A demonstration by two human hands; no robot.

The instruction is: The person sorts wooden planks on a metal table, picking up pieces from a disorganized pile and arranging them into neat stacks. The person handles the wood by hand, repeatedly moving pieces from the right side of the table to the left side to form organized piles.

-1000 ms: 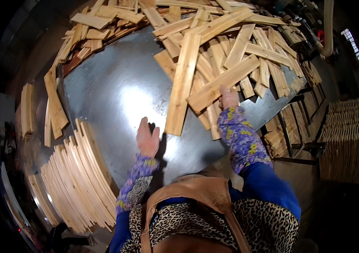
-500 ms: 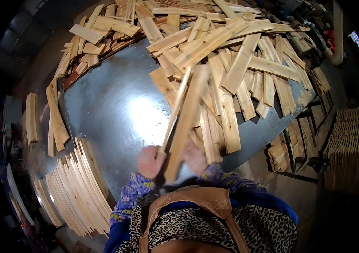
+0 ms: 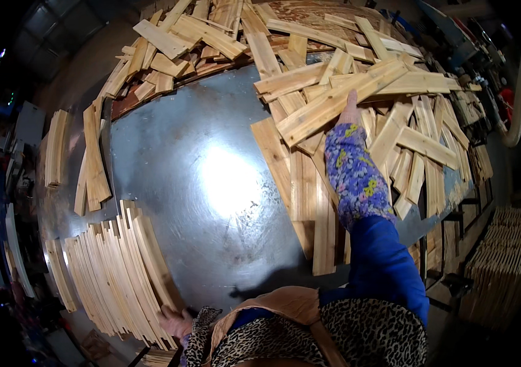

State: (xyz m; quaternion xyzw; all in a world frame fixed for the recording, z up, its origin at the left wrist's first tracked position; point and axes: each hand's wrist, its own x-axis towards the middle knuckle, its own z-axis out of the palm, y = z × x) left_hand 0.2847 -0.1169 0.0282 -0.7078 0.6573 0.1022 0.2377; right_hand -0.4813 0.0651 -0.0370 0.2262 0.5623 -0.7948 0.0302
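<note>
My right arm stretches forward over a heap of loose wooden boards. My right hand [image 3: 349, 111] meets the near edge of a long pale board [image 3: 315, 113] lying across the heap. One digit lies over this board; the other fingers are hidden, so its grip is unclear. At the lower left, my left hand [image 3: 176, 322] has its fingers apart beside the near end of a row of boards [image 3: 110, 275] standing on edge. It touches or nearly touches the outermost board [image 3: 150, 257], and nothing shows in its grasp.
A shiny metal tabletop [image 3: 174, 140] lies between the row and the heap. More boards [image 3: 196, 37] are piled at the far left. Two crossed boards [image 3: 94, 162] and a small stack [image 3: 56, 148] rest on the left side. A tall stack of slats [image 3: 502, 263] stands at the right.
The two boards between my hands have left that spot. My right hand has reached far forward to the heap; my left hand has moved down and left to the standing row.
</note>
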